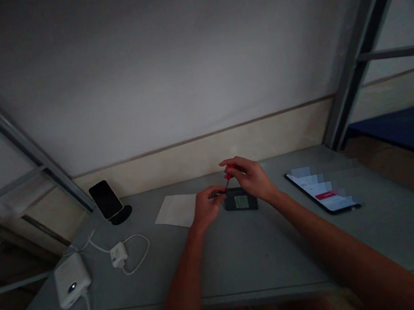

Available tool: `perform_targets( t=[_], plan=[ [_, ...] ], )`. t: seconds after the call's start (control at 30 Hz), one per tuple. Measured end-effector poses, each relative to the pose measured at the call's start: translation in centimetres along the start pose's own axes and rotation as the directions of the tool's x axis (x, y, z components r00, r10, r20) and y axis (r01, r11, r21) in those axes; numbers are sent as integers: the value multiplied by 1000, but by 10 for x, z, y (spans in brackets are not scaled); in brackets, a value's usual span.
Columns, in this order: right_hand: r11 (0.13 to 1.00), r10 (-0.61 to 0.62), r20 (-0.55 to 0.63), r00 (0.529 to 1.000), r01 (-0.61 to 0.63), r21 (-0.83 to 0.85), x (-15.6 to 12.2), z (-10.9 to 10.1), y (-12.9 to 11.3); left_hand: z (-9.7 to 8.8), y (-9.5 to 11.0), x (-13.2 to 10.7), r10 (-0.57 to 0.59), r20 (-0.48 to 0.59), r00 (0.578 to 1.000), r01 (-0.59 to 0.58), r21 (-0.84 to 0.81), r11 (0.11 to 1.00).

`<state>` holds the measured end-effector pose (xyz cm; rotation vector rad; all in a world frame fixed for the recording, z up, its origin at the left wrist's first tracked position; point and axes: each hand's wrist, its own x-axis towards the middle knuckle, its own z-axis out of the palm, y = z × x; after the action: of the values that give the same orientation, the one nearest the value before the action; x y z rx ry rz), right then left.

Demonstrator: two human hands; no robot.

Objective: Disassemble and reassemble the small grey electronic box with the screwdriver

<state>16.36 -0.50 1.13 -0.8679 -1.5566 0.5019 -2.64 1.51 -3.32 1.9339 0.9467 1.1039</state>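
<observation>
My right hand is closed round the red handle of a small screwdriver, whose thin shaft slants down to the left. My left hand pinches at the shaft's lower end, just left of a small dark flat device with a greenish label lying on the grey table. Both hands hover over the device's left edge. What the tip touches is too dim to make out.
A white sheet of paper lies left of the hands. A phone on a dark stand is at the back left, a white power bank and white charger with cable at the front left. A lit phone lies at the right.
</observation>
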Motion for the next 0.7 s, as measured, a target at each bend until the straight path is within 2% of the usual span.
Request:
perform_targets(
  t=[0.07,0.13,0.2,0.3,0.4,0.47,0.53,0.6,0.7],
  plan=[
    [991,106,-146,984,-94,92,1,-7,15,1,-1,-1,2,-18,1000,0,72,997],
    [980,184,-264,947,-154,129,1,-15,33,4,-4,-1,4,-16,1000,-2,150,989],
    [967,245,-306,920,-207,151,1,-20,49,6,-4,0,-4,-7,1000,5,202,979],
    [962,266,-312,912,-233,139,-1,-25,64,0,1,0,19,13,1000,-22,249,968],
    [963,267,-298,917,-248,102,-1,-28,69,-20,10,-2,45,84,995,-72,349,934],
    [963,268,-277,923,-262,61,-1,-31,70,-38,13,-6,-61,184,981,-22,417,909],
    [962,266,-247,932,-273,7,-1,-34,72,-53,13,-11,-229,295,928,87,426,900],
    [959,262,-210,942,-278,-53,-1,-36,74,-63,10,-15,-285,357,890,133,396,908],
    [950,262,-141,955,-281,-139,-2,-36,74,-67,5,-17,-300,350,887,152,392,907]
  ],
)
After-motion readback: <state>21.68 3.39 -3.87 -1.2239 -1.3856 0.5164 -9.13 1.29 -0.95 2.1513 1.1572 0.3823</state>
